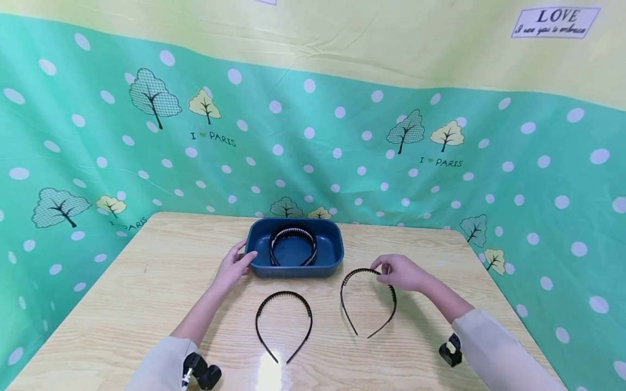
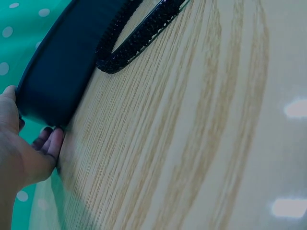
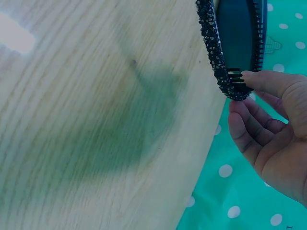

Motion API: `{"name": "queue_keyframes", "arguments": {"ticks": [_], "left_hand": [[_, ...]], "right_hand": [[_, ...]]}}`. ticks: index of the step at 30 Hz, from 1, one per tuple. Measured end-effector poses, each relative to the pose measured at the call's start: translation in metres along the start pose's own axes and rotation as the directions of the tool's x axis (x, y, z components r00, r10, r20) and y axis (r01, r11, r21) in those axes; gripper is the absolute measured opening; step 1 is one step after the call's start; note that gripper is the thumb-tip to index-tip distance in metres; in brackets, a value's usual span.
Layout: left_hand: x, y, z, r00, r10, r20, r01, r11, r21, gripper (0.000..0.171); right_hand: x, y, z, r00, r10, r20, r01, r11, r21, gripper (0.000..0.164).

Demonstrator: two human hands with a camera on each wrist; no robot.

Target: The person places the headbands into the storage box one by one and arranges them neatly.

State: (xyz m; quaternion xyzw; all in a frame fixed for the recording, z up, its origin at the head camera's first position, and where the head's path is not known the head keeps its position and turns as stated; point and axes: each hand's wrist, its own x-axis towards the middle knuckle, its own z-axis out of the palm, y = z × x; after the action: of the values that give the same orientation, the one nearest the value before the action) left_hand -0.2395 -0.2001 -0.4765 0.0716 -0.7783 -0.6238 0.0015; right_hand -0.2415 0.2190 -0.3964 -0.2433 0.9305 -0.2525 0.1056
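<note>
At its left end, my left hand (image 1: 237,266) grips the dark blue bin (image 1: 293,273), thumb over the rim. The left wrist view shows fingertips (image 2: 54,143) at a lower corner of the bin. Inside the bin lie black headbands (image 1: 293,230), stacked so that they overlap. My right hand (image 1: 402,272) pinches a black toothed headband (image 1: 361,270) near the top of its curve, thumb and fingertips on the band. Sparkly black stones cover its outer face (image 3: 211,45) in the right wrist view. Another black headband (image 1: 283,294) lies in front of the bin, ends toward me.
The wood-grain table (image 1: 161,260) carries everything. A green dotted curtain (image 1: 308,146) hangs behind and along both sides. Black wrist cameras (image 1: 202,372) sit at both sleeves.
</note>
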Motion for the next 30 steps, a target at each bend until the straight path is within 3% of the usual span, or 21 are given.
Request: {"name": "queue_keyframes", "arguments": {"ticks": [30], "left_hand": [[0.001, 0.0, 0.0, 1.0, 0.0, -0.009, 0.0, 1.0, -0.004, 0.064]], "right_hand": [[0.017, -0.013, -0.015, 0.998, 0.043, -0.052, -0.04, 0.998, 0.058, 0.023]]}}
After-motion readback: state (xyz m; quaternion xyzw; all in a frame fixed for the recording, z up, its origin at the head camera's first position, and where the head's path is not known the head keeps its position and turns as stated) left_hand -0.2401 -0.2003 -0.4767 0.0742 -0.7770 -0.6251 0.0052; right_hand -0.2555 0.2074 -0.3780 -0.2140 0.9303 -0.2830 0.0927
